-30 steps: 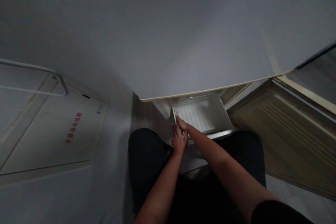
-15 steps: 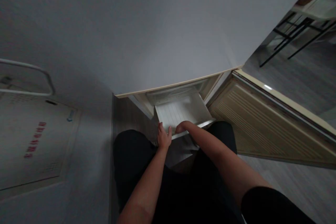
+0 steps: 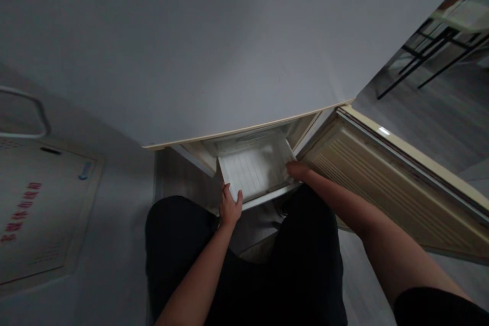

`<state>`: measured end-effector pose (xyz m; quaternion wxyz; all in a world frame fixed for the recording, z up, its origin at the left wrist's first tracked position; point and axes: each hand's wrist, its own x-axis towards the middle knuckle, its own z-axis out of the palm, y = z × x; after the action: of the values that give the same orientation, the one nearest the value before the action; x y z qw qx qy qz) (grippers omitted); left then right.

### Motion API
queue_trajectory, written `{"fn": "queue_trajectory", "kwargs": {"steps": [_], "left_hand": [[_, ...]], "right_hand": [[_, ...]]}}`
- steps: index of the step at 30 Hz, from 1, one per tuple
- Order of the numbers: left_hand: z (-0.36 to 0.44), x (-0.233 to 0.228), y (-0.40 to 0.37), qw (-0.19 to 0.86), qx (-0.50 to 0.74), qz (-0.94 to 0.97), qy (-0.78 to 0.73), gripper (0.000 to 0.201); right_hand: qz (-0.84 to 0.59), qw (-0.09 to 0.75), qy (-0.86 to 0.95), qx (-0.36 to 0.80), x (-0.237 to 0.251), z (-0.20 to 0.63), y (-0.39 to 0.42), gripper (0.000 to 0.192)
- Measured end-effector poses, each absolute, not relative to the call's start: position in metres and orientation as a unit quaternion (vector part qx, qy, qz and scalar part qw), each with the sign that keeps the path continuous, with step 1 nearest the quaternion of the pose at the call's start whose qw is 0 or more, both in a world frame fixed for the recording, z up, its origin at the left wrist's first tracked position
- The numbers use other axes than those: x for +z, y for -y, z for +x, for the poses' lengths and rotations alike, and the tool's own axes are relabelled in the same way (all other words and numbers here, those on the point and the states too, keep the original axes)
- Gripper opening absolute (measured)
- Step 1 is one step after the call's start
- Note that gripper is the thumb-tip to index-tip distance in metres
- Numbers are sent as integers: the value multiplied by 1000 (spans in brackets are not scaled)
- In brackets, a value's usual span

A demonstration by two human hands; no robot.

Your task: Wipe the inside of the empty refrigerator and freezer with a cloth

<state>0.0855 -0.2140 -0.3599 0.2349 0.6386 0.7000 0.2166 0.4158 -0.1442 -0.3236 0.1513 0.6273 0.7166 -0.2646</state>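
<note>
Wall panel (image 3: 42, 214): a pale panel with red lettering is seen at far left, well apart from the hands.
Left hand (image 3: 229, 207): laid on the drawer's front left corner, fingers spread and curled over the rim; the rim is gripped.
Drawer (image 3: 254, 170): a white plastic tray with a ribbed floor and shallow walls, pulled out from the bottom of the fridge, just beyond the dark-clothed knees.
Right hand (image 3: 297, 169): set against the drawer's right wall, fingers bent around its edge; how tightly it is held cannot be told.
Fridge door (image 3: 382, 183): swung open at right, its cream inner face ribbed.
</note>
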Motion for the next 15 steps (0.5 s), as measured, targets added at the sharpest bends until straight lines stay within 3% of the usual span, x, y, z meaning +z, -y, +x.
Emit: {"fn": "queue_trajectory", "kwargs": {"steps": [9,15], "left_hand": [[83,-363,214,227,207,639,-705,58],[83,-365,215,212,216,644,-703,54]], "right_hand": [[653,61,-741,-148,-353,407,68,62],[686,1,-721,-98,-360,410,65,62]]}}
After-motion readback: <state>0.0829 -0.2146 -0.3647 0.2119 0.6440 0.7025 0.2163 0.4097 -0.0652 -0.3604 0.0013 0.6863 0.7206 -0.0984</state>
